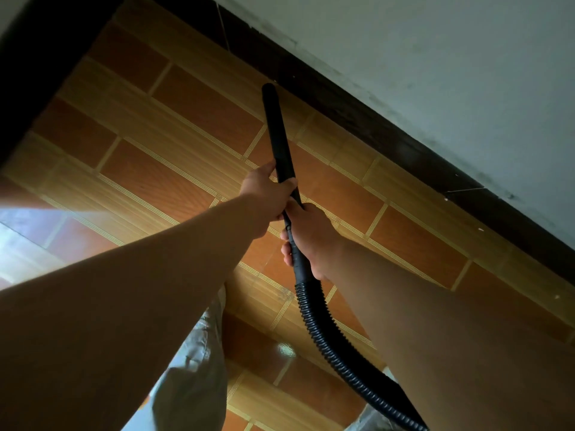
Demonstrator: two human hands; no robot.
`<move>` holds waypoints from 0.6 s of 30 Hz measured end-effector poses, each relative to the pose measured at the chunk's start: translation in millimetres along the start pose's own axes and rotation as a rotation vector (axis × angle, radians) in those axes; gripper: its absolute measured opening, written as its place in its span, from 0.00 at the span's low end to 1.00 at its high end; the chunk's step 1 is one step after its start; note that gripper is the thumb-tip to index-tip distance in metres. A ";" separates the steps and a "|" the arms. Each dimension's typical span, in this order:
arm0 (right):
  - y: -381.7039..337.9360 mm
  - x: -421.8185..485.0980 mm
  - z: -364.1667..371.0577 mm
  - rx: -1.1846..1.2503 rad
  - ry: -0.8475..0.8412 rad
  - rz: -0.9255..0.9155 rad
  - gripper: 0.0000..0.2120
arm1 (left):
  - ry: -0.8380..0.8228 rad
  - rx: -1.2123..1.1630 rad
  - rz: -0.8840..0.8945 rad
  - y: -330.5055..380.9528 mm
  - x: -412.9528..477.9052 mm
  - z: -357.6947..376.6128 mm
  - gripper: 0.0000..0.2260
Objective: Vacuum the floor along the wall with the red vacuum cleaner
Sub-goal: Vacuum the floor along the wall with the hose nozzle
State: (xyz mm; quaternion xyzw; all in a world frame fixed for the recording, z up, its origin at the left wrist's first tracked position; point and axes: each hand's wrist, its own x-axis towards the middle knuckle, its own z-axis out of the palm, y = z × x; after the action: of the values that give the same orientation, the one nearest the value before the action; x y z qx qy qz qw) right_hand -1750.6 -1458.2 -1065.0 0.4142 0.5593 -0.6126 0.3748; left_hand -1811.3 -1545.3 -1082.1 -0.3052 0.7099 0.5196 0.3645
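Suction wand (278, 132), likely stiff and light, is pointing tip-down at the floor (186, 104) by the skirting (373, 129), and I'm gripping it with my left hand (267, 194) curled mid-shaft, right hand (308, 237) wrapping the floppy hose (326, 337) cuff.

Tip of black rigid vacuum tube (280, 135) is dark against dark brown skirting board (389, 135); cannot tell whether it touches orange tiled floor (155, 119). Left hand (267, 194) grips tube, fingertips hidden behind it. Right hand (311, 241) grips smooth cuff of black ribbed flexible hose (326, 337), palm hidden. Hose cut off by bottom edge. Both forearms cut off by frame edges. Pale grey trouser legs (193, 384) blurred, partly hidden under arms. White glare (25, 225) washes out tiles at left. Pale specks on skirting too small to tell.
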 end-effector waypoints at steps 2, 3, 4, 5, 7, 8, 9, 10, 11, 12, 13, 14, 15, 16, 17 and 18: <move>-0.1 1.3 1.6 0.011 -0.003 0.004 0.18 | -0.002 0.009 -0.003 1.0 0.7 -2.0 0.28; 1.8 0.6 1.1 0.018 -0.002 0.005 0.18 | -0.006 0.009 -0.006 -0.2 0.2 -1.1 0.28; 4.8 -1.0 -0.3 0.029 0.001 0.008 0.18 | -0.011 0.014 -0.011 -1.8 -1.7 0.9 0.29; 8.7 -3.4 -2.7 0.043 0.004 0.013 0.18 | -0.018 0.021 -0.015 -4.5 -3.8 4.3 0.29; 19.7 -10.8 -9.8 0.078 0.020 0.020 0.17 | -0.036 0.036 -0.025 -12.2 -9.6 14.2 0.28; 26.3 -15.2 -13.8 0.095 0.032 0.018 0.17 | -0.047 0.041 -0.024 -17.3 -12.3 20.4 0.28; 34.3 -19.4 -18.0 0.113 0.049 0.014 0.16 | -0.058 0.045 -0.020 -23.5 -14.7 27.8 0.28; 42.7 -23.8 -22.2 0.137 0.068 0.012 0.16 | -0.073 0.052 -0.020 -29.2 -18.2 35.3 0.28; 51.6 -27.9 -26.5 0.169 0.084 0.013 0.15 | -0.090 0.061 -0.021 -34.8 -21.7 43.4 0.28; 60.2 -32.0 -30.6 0.205 0.097 0.017 0.14 | -0.111 0.076 -0.024 -39.8 -25.3 51.0 0.28; 68.3 -35.7 -34.7 0.240 0.108 0.024 0.14 | -0.132 0.097 -0.024 -44.3 -28.6 58.6 0.27; 75.5 -39.3 -39.0 0.268 0.122 0.033 0.14 | -0.153 0.121 -0.022 -47.8 -32.4 65.7 0.27; 82.4 -42.4 -43.4 0.290 0.135 0.042 0.14 | -0.171 0.138 -0.021 -51.0 -35.7 72.7 0.27; 88.3 -45.6 -48.1 0.310 0.147 0.051 0.14 | -0.188 0.151 -0.023 -53.9 -39.1 79.8 0.27; 93.9 -48.1 -52.9 0.329 0.158 0.060 0.14 | -0.204 0.161 -0.021 -56.8 -42.0 87.0 0.27; 98.9 -50.7 -57.5 0.346 0.169 0.068 0.14 | -0.219 0.177 -0.020 -59.8 -44.6 94.1 0.27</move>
State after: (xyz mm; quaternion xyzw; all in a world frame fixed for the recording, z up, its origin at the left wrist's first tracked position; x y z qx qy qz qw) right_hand -1635.2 -1410.4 -1056.9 0.5410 0.4608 -0.6497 0.2700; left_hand -1719.5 -1468.9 -1093.9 -0.2205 0.7060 0.4813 0.4704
